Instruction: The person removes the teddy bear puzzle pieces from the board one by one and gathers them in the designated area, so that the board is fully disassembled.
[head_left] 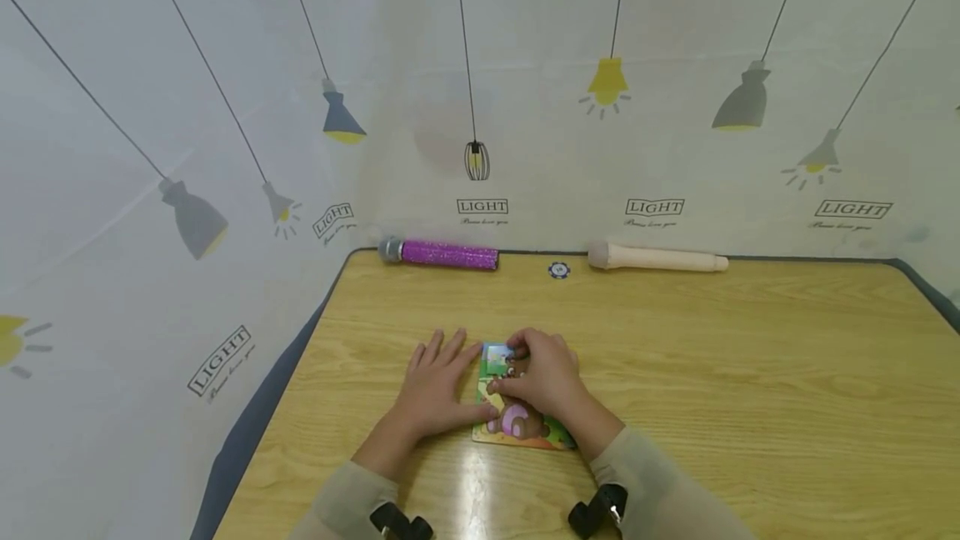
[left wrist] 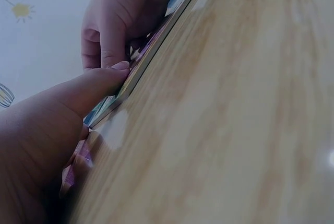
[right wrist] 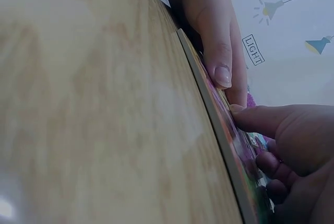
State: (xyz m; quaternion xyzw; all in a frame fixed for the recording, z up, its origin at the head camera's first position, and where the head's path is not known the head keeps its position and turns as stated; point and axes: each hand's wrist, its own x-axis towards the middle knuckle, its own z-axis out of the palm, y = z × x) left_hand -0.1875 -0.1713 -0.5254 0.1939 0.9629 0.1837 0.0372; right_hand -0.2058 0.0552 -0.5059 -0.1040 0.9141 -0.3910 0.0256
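Observation:
A flat picture puzzle with a brown bear on it lies on the wooden table between both hands. My left hand rests along its left side, fingers spread on the table and thumb laid over the puzzle's lower left part. Over the upper part is my right hand, its fingers bent. Its index finger and thumb pinch at a puzzle piece with blue and green print near the top left corner. In the right wrist view both thumbs lie close together over the puzzle's face; the right palm hides its upper right part.
Along the table's back edge lie a purple glitter microphone and a pale cream microphone. Between them is a small blue-and-white round chip. A white curtain printed with lamps hangs right behind the table.

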